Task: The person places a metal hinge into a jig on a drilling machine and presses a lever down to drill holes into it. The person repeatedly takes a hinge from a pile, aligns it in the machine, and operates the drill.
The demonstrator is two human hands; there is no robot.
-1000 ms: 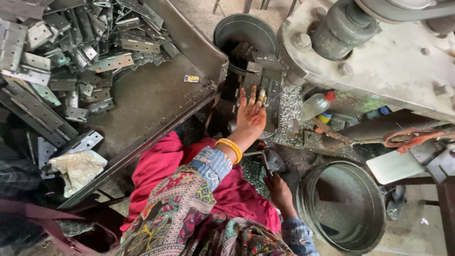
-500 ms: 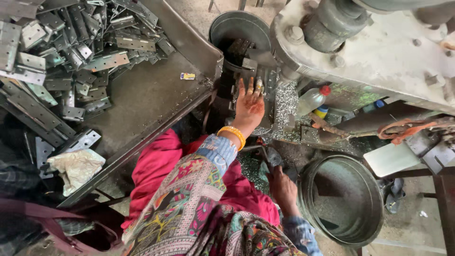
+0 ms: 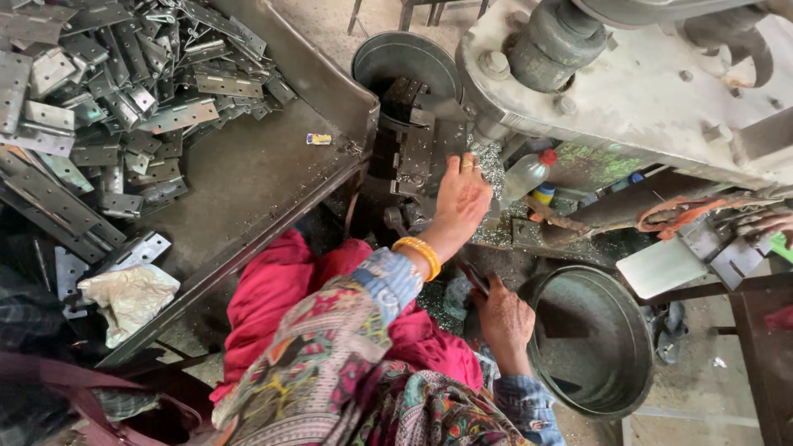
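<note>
My left hand (image 3: 459, 201), with an orange bangle at the wrist, lies flat with fingers stretched out against the dark die block (image 3: 410, 136) of a press machine (image 3: 628, 91). Its fingertips touch a grey metal part at the block's right side. My right hand (image 3: 505, 318) is lower, beside the rim of a round metal tub (image 3: 607, 396), fingers curled around a thin dark tool (image 3: 472, 276). Metal shavings (image 3: 496, 169) lie around the die.
A steel tray (image 3: 248, 182) on the left holds a heap of several flat hinge plates (image 3: 107, 74). A metal bucket (image 3: 401, 58) stands behind the die. A plastic bottle (image 3: 527, 173) lies under the machine. Another person's hand (image 3: 772, 223) shows at the right edge.
My left hand has slid slightly right and down along the die block, its fingers flatter now. My right hand stays low by the tub.
</note>
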